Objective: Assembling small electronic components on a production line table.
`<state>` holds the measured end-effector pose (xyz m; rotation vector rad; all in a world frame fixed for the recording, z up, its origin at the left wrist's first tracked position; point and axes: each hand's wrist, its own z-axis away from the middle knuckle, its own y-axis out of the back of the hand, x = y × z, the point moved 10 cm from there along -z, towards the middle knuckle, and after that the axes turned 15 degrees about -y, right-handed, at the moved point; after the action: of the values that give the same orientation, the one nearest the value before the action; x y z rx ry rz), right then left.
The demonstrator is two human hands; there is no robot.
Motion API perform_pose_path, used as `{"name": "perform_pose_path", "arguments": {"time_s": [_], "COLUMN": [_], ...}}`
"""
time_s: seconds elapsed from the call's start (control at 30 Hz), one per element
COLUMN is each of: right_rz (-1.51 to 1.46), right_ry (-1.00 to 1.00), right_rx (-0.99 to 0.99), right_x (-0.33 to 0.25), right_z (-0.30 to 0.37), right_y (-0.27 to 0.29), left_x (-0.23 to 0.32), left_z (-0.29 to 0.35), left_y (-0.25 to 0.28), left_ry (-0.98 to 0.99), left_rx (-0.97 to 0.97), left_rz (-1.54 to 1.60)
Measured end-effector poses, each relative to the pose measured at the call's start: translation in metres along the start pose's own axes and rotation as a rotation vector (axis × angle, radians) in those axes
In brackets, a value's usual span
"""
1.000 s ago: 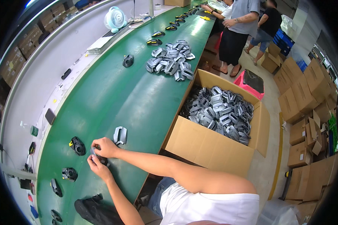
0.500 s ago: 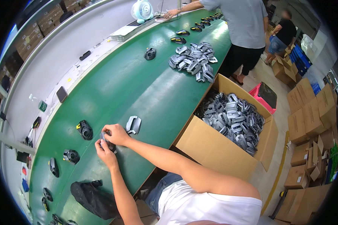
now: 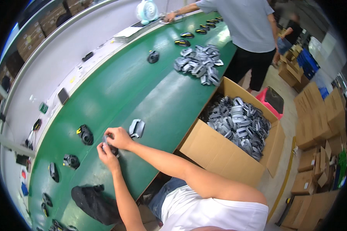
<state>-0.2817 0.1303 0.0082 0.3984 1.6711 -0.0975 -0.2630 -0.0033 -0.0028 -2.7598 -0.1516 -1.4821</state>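
My left hand and my right hand meet over the green work surface, fingers pinched on a small grey plastic piece. My fingers hide most of its shape. Just beneath them, a dark housing is partly covered by my hands. Right beside my right hand lies a silver-grey plastic frame. Beyond my hands, to the left, rests a black housing with a yellow tab. Another black housing sits nearer, left of my left hand.
A black cloth bag lies left of my left forearm. Grey frames are heaped farther along the surface. An open cardboard box full of grey frames stands at my right. A co-worker reaches across the far end, near a fan.
The black housings on the green surface have shifted slightly toward the near left. The co-worker has leaned left, with the reaching hand moved left. My hands hold almost the same place.
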Motion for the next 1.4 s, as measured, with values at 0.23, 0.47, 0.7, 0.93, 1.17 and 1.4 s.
{"name": "perform_pose_path", "arguments": {"time_s": [0.23, 0.47, 0.7, 0.93, 1.17, 1.4], "right_rz": [-0.024, -0.006, -0.025, -0.025, -0.034, -0.045], "right_ry": [0.061, 0.046, 0.064, 0.042, 0.069, 0.045], "right_rx": [-0.008, 0.008, 0.01, 0.009, 0.028, 0.021], "right_x": [-0.012, -0.01, -0.01, -0.01, -0.012, -0.008], "right_z": [0.006, 0.006, 0.005, 0.004, 0.005, 0.004], "right_y": [-0.011, -0.004, -0.006, -0.004, -0.003, -0.003], "left_x": [-0.013, -0.014, -0.01, -0.013, -0.022, -0.015], "left_z": [0.001, 0.0, 0.0, 0.001, 0.002, 0.001], "left_y": [0.017, 0.011, 0.01, 0.01, 0.013, 0.009], "left_ry": [0.019, -0.008, 0.027, 0.038, 0.042, 0.047], "left_rx": [0.002, 0.0, -0.026, -0.029, -0.034, -0.045], "left_rz": [0.009, -0.009, -0.026, -0.02, -0.022, 0.008]}}
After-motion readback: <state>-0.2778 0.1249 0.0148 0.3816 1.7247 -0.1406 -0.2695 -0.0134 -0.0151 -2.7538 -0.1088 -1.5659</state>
